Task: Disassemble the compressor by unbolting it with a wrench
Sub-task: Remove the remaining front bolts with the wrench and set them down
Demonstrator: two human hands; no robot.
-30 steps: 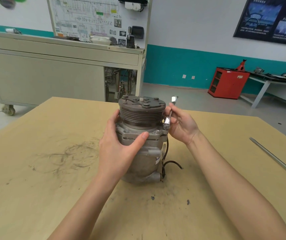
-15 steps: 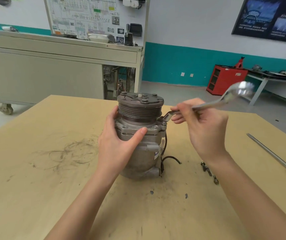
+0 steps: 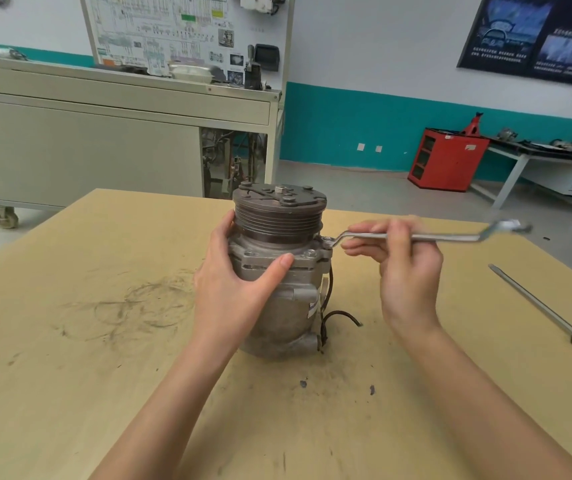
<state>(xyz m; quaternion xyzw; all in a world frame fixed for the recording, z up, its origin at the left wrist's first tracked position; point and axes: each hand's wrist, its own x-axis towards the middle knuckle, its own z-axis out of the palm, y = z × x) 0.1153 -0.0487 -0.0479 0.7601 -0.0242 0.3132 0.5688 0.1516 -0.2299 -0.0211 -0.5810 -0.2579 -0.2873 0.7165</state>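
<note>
- Fingers [image 3: 274, 266] of the left hand [image 3: 232, 289] curl round the compressor [image 3: 288, 317], thumb laid across its flange on the near side.
- Right hand [image 3: 406, 271] fingers [image 3: 364, 226] pinch the wrench [image 3: 426, 237] shaft just right of the compressor. The ring end sits on the flange's right corner, and the handle lies roughly level with its far end blurred.
- Compressor stands pulley-up on the tan surface [image 3: 70, 375], with black wires trailing at its right foot.
- Well right of the compressor, a red-handled screwdriver [image 3: 547, 313] lies on the surface.
</note>
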